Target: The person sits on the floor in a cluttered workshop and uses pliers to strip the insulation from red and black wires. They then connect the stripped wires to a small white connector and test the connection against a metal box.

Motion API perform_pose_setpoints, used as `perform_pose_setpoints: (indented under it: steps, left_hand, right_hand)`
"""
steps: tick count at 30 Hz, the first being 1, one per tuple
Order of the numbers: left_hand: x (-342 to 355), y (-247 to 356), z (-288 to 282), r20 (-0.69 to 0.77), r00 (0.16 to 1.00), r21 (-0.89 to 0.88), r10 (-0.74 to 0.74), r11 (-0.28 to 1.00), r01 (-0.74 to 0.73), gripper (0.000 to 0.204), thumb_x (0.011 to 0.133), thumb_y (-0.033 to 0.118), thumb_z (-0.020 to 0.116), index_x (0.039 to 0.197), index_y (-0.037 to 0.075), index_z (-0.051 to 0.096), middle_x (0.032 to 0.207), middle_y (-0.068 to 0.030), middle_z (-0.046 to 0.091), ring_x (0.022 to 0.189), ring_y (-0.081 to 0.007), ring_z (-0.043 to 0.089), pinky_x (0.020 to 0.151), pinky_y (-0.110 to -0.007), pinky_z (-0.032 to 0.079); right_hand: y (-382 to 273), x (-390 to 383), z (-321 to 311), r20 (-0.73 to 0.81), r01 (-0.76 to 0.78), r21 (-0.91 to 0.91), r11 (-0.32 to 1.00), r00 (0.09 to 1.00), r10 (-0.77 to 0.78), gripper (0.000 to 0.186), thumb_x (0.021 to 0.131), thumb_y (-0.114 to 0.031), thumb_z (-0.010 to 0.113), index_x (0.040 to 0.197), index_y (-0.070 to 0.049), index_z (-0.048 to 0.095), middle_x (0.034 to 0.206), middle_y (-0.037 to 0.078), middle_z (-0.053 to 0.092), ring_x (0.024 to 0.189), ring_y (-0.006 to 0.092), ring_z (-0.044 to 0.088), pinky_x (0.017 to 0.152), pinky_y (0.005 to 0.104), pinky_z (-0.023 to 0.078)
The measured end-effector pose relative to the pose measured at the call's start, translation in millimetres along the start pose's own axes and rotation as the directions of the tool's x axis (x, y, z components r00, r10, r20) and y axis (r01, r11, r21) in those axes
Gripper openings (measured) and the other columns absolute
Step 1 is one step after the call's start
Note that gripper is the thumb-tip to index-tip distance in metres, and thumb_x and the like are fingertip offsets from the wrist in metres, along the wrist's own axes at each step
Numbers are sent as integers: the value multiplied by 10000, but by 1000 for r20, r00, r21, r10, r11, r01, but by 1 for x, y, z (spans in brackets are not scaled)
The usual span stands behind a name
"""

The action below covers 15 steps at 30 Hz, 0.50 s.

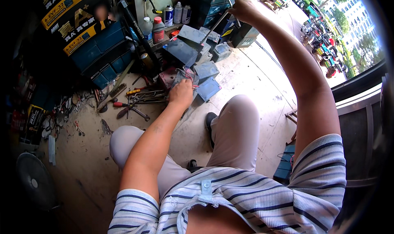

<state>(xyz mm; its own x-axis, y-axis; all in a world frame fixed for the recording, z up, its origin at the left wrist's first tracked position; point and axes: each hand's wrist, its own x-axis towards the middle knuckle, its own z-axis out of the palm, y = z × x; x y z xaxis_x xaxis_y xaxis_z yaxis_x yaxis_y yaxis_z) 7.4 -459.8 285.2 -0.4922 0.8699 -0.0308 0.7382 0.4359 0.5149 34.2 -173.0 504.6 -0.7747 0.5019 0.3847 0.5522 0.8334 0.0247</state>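
My right hand (243, 9) is raised at the upper middle, its fingers closed round a long thin metal rod (214, 27). The rod slants down and left toward a group of grey box-shaped batteries. Lower and further left, my left hand (182, 92) is closed beside a grey block with red wires (189, 73). What its fingers hold, if anything, is hidden. Close by stand a dark grey battery (181, 52), a smaller grey battery (206, 71) and a blue-grey battery (209, 89).
Left of my left hand lie several metal wrenches (148, 97), a red-handled screwdriver (120, 104) and a wire brush (113, 96). Behind them are a red bottle (158, 29), spray cans (168, 15) and stacked cartons (88, 30). A round fan (35, 180) stands at lower left.
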Motion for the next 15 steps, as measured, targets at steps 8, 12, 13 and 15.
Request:
perform_pose_setpoints:
  steps: [8,12,13,15]
  left_hand:
    - [0,-3,0,-15,1000,-1,2,1000,-2,182,895,170,484,1004,39,545,1090,-167,596,977,-375,604,803,-465,499]
    - [2,-3,2,-24,1000,4,0,1000,0,187,902,169,456,999,36,546,1079,-166,598,960,-374,611,795,-467,502]
    - [2,-4,3,-29,1000,13,0,1000,1,188,903,168,452,999,36,546,1077,-166,598,956,-374,613,793,-468,503]
    - [2,-8,7,-39,999,33,-2,999,4,190,904,167,445,999,36,545,1074,-165,598,948,-374,616,789,-470,504]
  right_hand:
    - [-8,-17,-25,49,179,-279,943,984,-172,248,821,-87,578,980,-234,700,1014,43,654,991,275,613,797,392,499]
    - [-7,-21,-14,-84,154,-204,967,981,-174,244,829,-84,559,947,-232,715,997,46,622,974,258,618,799,388,497]
    - [-11,-21,-18,-29,162,-223,961,985,-173,226,823,-93,561,947,-204,713,1000,61,620,969,275,621,805,385,498]
    - [-17,-16,-18,-7,138,-160,977,990,-141,217,819,-95,558,951,-174,710,987,86,631,954,295,627,803,397,502]
